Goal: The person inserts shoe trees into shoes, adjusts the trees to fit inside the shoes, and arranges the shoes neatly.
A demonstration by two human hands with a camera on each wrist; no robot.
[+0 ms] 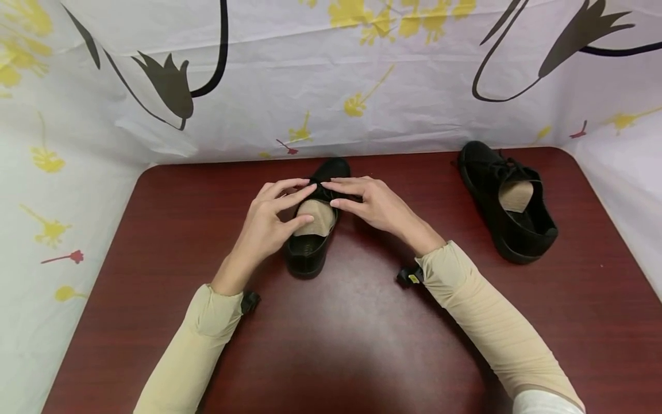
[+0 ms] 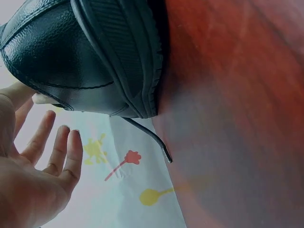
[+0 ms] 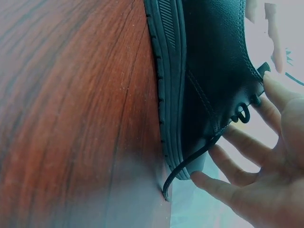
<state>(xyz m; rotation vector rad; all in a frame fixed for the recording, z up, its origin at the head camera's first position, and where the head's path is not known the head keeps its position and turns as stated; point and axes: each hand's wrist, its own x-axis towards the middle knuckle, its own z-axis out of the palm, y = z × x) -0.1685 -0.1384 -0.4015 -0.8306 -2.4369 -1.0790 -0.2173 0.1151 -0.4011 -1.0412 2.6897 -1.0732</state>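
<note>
A black lace-up shoe (image 1: 306, 256) stands on the table, its toe toward the back wall and a beige insert (image 1: 316, 217) in its opening. My left hand (image 1: 271, 215) reaches over its left side, fingers extended to the laces and thumb over the insert. From the other side, my right hand (image 1: 380, 204) lays its fingertips at the laces; in the right wrist view its thumb touches the upper edge of the opening. A loose lace end (image 3: 187, 164) hangs down the shoe's side. Another lace end (image 2: 151, 134) shows in the left wrist view.
A second black shoe (image 1: 486, 210) with a similar beige insert stands at the right on the dark red table (image 1: 362, 345). A white patterned sheet (image 1: 289, 75) hangs behind and along both sides of the table.
</note>
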